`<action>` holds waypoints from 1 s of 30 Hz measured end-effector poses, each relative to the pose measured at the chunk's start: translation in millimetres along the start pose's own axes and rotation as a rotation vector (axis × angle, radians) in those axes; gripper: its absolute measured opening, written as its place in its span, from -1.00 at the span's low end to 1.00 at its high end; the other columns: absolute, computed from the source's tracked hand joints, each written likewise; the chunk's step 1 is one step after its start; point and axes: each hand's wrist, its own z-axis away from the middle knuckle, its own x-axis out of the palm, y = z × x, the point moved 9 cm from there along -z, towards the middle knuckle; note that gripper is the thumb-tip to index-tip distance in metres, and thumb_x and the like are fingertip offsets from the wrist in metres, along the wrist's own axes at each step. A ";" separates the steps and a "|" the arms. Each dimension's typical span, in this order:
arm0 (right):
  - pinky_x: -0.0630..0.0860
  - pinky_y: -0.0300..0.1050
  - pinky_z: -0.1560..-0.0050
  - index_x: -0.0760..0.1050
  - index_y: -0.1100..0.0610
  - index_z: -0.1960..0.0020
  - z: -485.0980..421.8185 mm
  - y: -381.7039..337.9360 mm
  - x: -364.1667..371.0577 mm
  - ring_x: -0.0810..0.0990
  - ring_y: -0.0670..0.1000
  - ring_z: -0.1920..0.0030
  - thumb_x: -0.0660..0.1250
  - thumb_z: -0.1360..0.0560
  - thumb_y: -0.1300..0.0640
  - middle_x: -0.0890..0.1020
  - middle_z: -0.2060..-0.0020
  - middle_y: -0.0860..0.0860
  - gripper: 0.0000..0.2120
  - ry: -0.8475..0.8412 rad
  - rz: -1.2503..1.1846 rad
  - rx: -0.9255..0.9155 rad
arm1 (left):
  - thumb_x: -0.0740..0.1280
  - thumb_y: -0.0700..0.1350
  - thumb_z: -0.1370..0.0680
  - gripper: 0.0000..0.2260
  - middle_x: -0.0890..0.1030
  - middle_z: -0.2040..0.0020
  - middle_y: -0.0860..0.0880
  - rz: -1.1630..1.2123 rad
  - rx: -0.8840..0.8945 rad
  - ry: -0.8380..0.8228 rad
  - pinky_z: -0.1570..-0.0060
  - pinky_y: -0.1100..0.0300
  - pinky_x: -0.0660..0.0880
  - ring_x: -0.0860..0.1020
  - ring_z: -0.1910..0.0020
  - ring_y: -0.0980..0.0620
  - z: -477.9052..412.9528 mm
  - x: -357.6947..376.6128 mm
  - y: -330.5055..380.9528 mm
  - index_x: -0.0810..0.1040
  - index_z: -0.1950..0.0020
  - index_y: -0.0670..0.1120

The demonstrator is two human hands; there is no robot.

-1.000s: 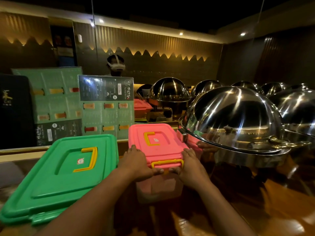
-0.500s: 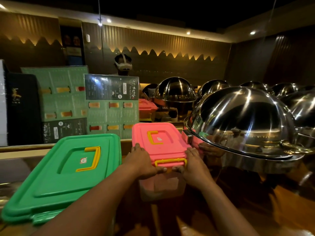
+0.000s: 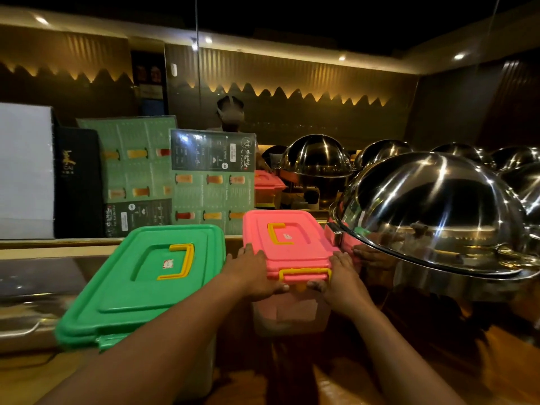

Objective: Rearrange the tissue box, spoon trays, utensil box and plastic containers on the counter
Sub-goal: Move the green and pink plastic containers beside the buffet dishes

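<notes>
A plastic container with a pink lid (image 3: 295,244) and yellow handle stands on the wooden counter in the middle of the head view. My left hand (image 3: 251,273) grips its near left corner and my right hand (image 3: 340,277) grips its near right corner, fingers curled under the lid rim. Just to its left stands a bigger container with a green lid (image 3: 140,285) and a yellow handle, apart from the pink one by a narrow gap. No tissue box, spoon trays or utensil box can be made out.
A large steel dome cover (image 3: 432,211) sits close to the right of the pink container, with more domes behind it. Green menu boards (image 3: 211,179) lean against a glass pane at the back. A second pink-lidded box (image 3: 267,185) and a person are beyond the glass.
Both hands keep their grip on the pink-lidded container, which looks nudged slightly away from me. The camera has turned a little to the left, revealing a white board at the far left.
</notes>
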 end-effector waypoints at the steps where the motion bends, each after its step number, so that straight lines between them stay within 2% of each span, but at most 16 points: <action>1: 0.10 0.13 -0.53 0.15 0.23 -0.53 -0.2 0.2 0.4 0.02 0.14 -0.57 0.46 -0.43 -0.18 0.15 -0.56 0.15 -0.11 0.008 0.016 -0.008 | 0.29 0.48 -0.34 -0.02 0.09 -0.60 -0.21 0.017 0.011 0.012 -0.49 -0.27 0.09 0.11 -0.55 -0.24 6.5 -1.7 -0.4 0.13 -0.56 -0.08; 3: 0.13 0.20 -0.50 0.15 0.22 -0.52 1.2 -0.2 0.4 0.01 0.14 -0.57 0.41 -0.44 -0.22 0.14 -0.56 0.15 -0.13 0.022 0.070 -0.016 | 0.32 0.43 -0.37 -0.07 0.11 -0.60 -0.19 0.029 0.055 0.051 -0.50 -0.23 0.08 0.10 -0.56 -0.19 22.0 -8.5 -1.1 0.15 -0.56 -0.07; 6: 0.08 0.19 -0.51 0.07 0.19 -0.55 7.8 0.9 0.6 -0.02 0.12 -0.58 0.32 -0.48 -0.27 0.07 -0.59 0.12 -0.13 0.025 0.142 0.039 | 0.34 0.36 -0.40 -0.18 0.22 -0.57 -0.15 0.053 0.135 0.164 -0.48 -0.16 0.17 0.18 -0.54 -0.14 53.8 -29.7 -6.4 0.26 -0.53 -0.04; 9: 0.12 0.18 -0.49 0.07 0.17 -0.56 19.7 -7.4 -1.1 0.04 0.18 -0.56 0.25 -0.52 -0.27 0.07 -0.58 0.16 -0.19 0.067 0.193 0.075 | 0.36 0.31 -0.44 -0.26 0.26 -0.56 -0.12 0.122 0.119 0.250 -0.47 -0.11 0.21 0.22 -0.53 -0.11 92.3 -53.3 -32.9 0.31 -0.52 -0.02; 12: 0.17 0.21 -0.46 0.21 0.14 -0.51 38.9 -28.9 -2.7 0.12 0.25 -0.52 0.30 -0.51 -0.19 0.20 -0.52 0.22 -0.30 0.104 0.181 0.080 | 0.32 0.45 -0.37 -0.12 0.16 -0.60 -0.08 0.109 0.026 0.227 -0.50 -0.12 0.16 0.17 -0.55 -0.10 124.8 -57.6 -81.4 0.23 -0.56 0.04; 15: 0.33 0.18 -0.35 0.41 0.14 -0.39 58.2 -69.2 -5.5 0.35 0.28 -0.38 0.38 -0.45 -0.10 0.43 -0.37 0.24 -0.42 0.170 0.098 -0.012 | 0.16 0.65 -0.16 0.10 0.10 -0.62 -0.04 0.124 -0.062 0.178 -0.51 -0.21 0.11 0.10 -0.58 -0.10 147.7 -52.5 -135.1 0.15 -0.58 0.11; 17: 0.40 0.08 -0.27 0.46 0.12 -0.34 71.5 -107.3 -0.5 0.46 0.22 -0.28 0.40 -0.46 -0.03 0.51 -0.29 0.18 -0.50 0.146 -0.010 -0.120 | 0.11 0.70 -0.09 0.16 0.04 -0.64 -0.04 0.099 -0.104 0.142 -0.50 -0.28 0.08 0.03 -0.59 -0.13 158.5 -45.4 -163.8 0.08 -0.59 0.15; 19: 0.39 -0.03 -0.24 0.45 0.08 -0.36 87.8 -146.3 8.9 0.47 0.12 -0.27 0.40 -0.49 -0.02 0.51 -0.29 0.09 -0.52 0.066 -0.150 -0.178 | 0.13 0.71 -0.07 0.18 0.01 -0.64 -0.04 0.105 -0.135 0.120 -0.48 -0.35 0.04 0.00 -0.60 -0.16 167.5 -37.8 -187.1 0.07 -0.60 0.16; 22: 0.36 -0.08 -0.29 0.41 0.02 -0.41 109.7 -192.7 25.3 0.43 0.04 -0.32 0.37 -0.47 -0.21 0.49 -0.32 0.01 -0.42 -0.013 -0.232 -0.243 | 0.18 0.71 -0.05 0.21 -0.07 -0.64 -0.02 0.125 -0.135 0.097 -0.45 -0.42 -0.01 -0.08 -0.60 -0.20 177.1 -31.2 -214.6 0.02 -0.60 0.19; 24: 0.38 -0.03 -0.35 0.37 0.01 -0.44 121.6 -209.7 43.9 0.39 0.03 -0.36 0.31 -0.38 -0.40 0.42 -0.37 0.00 -0.23 -0.091 -0.239 -0.229 | 0.24 0.68 -0.03 0.23 -0.14 -0.64 -0.01 0.152 -0.124 0.071 -0.46 -0.39 0.02 -0.11 -0.59 -0.26 182.1 -26.5 -230.3 -0.02 -0.60 0.21; 27: 0.30 0.01 -0.45 0.30 0.05 -0.50 133.6 -218.4 63.4 0.29 0.05 -0.45 0.30 -0.27 -0.51 0.22 -0.49 0.02 -0.03 -0.139 -0.173 -0.133 | 0.34 0.63 -0.01 0.29 -0.25 -0.62 -0.04 0.261 -0.073 0.034 -0.51 -0.21 0.10 -0.09 -0.59 -0.26 185.5 -16.7 -241.4 -0.07 -0.60 0.18; 30: 0.29 -0.02 -0.45 0.27 0.06 -0.52 140.4 -223.1 62.7 0.28 0.04 -0.46 0.27 -0.25 -0.56 0.20 -0.51 0.00 0.03 -0.086 -0.116 -0.122 | 0.37 0.61 0.02 0.34 -0.30 -0.61 -0.06 0.358 -0.009 0.078 -0.53 -0.01 0.13 -0.01 -0.60 -0.18 182.3 -12.4 -241.7 -0.08 -0.62 0.11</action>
